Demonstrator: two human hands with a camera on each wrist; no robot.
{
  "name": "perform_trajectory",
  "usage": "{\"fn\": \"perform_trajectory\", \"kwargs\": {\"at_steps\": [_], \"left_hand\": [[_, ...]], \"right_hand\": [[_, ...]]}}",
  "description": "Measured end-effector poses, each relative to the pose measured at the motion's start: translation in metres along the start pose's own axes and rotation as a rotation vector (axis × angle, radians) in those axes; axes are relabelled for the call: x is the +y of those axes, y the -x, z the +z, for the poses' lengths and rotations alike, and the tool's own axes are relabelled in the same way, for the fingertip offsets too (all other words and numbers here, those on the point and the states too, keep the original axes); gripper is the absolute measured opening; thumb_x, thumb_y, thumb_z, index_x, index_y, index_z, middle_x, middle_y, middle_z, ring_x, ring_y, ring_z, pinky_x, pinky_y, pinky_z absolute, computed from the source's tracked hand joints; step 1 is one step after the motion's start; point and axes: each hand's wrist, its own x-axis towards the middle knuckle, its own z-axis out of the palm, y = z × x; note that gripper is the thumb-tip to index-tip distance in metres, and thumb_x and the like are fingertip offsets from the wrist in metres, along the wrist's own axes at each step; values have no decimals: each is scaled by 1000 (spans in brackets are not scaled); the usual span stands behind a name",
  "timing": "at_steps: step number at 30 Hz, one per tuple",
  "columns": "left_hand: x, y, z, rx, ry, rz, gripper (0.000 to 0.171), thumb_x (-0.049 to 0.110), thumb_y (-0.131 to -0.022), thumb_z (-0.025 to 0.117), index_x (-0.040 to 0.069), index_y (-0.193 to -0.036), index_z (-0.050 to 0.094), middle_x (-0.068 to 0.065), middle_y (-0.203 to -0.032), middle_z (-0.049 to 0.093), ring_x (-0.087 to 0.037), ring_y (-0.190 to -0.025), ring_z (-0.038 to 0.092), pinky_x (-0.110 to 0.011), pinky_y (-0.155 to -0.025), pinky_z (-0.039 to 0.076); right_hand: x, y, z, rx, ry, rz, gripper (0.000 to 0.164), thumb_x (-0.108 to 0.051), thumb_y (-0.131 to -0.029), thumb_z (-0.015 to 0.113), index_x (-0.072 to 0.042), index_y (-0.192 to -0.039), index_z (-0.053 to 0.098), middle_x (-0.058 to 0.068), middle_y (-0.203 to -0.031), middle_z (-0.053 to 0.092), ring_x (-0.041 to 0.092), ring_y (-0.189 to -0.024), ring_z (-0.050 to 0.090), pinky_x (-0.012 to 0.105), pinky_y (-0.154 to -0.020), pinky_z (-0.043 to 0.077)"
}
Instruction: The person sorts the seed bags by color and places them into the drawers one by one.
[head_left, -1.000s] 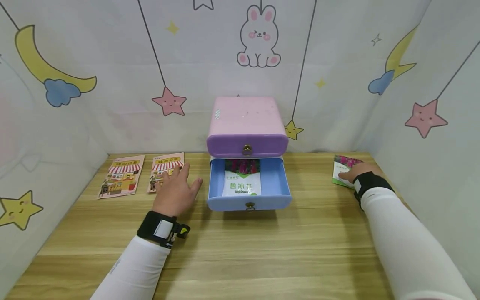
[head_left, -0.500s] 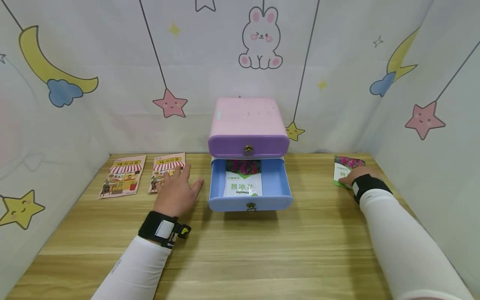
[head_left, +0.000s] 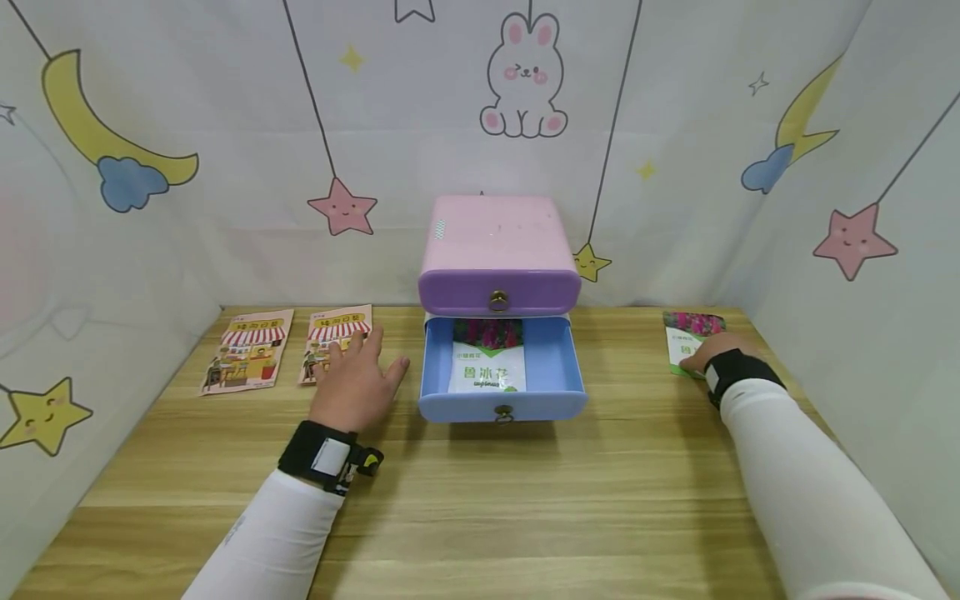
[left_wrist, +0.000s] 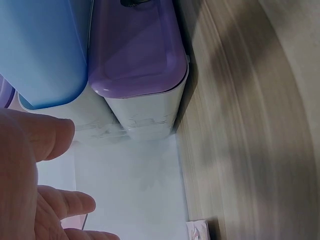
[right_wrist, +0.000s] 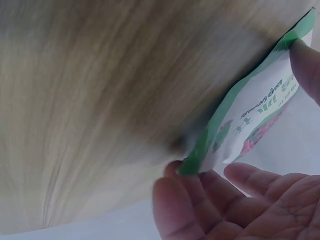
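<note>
In the head view my right hand (head_left: pixel 718 347) is at the far right, over a white and green seed packet (head_left: pixel 681 343) with pink flowers. The right wrist view shows the thumb on one edge of this packet (right_wrist: pixel 252 112) and fingertips at the opposite corner, gripping it across. My left hand (head_left: pixel 354 385) has its fingers spread beside a pink packet (head_left: pixel 330 329) with a shopfront print, partly covering it; contact cannot be told. Between the hands stands a small drawer cabinet (head_left: pixel 498 229). Its blue lower drawer (head_left: pixel 551 358) is pulled out, with a similar seed packet (head_left: pixel 487 367) lying in it.
A second pink shopfront packet (head_left: pixel 247 352) lies at the far left of the wooden table (head_left: pixel 525 508). The cabinet's purple upper drawer (head_left: pixel 457 292) is pushed in. Printed cloth walls (head_left: pixel 420 108) enclose the table at the back and both sides.
The seed packet under my right hand has shifted slightly left and turned a little. My left hand keeps its place beside the pink packet, and the drawer stays pulled out.
</note>
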Motion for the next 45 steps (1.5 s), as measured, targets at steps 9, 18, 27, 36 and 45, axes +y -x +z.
{"fn": "perform_trajectory", "kwargs": {"at_steps": [9, 18, 27, 36, 45], "left_hand": [[1, 1, -2, 7, -2, 6, 75, 57, -96, 42, 14, -154, 21, -25, -158, 20, -58, -141, 11, -78, -105, 9], [2, 2, -1, 17, -12, 5, 74, 55, -96, 44, 12, -153, 25, -25, -157, 20, -57, -141, 12, -79, -104, 12], [2, 2, -2, 12, -11, 7, 74, 56, -96, 43, 12, -153, 25, -25, -157, 22, -58, -141, 12, -79, -103, 12], [0, 1, 0, 11, -24, 6, 74, 56, -96, 43, 13, -153, 24, -25, -157, 21, -58, -141, 12, -80, -103, 12], [-1, 1, 1, 21, -30, 10, 77, 62, -95, 39, 13, -153, 25, -25, -157, 21, -58, -140, 14, -80, -103, 11]], "right_hand": [[3, 1, 0, 44, -42, 0, 71, -47, -86, 61, 15, -119, 55, 35, -119, 56, 42, -102, 58, 50, -84, 52], [4, 1, 1, 169, -145, 12, 46, -28, -85, 64, 15, -101, 61, 30, -102, 62, 32, -80, 57, 42, -64, 52], [2, -1, 1, 270, -206, -18, 28, -10, -89, 51, 16, -95, 61, 30, -99, 62, 34, -81, 58, 46, -69, 53], [-9, 1, -4, 307, -281, -15, 32, -14, -87, 52, 16, -94, 61, 29, -95, 62, 33, -76, 56, 40, -59, 49], [-19, 8, -10, 360, -446, -30, 39, -16, -85, 53, 16, -108, 57, 33, -101, 62, 39, -81, 59, 39, -54, 46]]}}
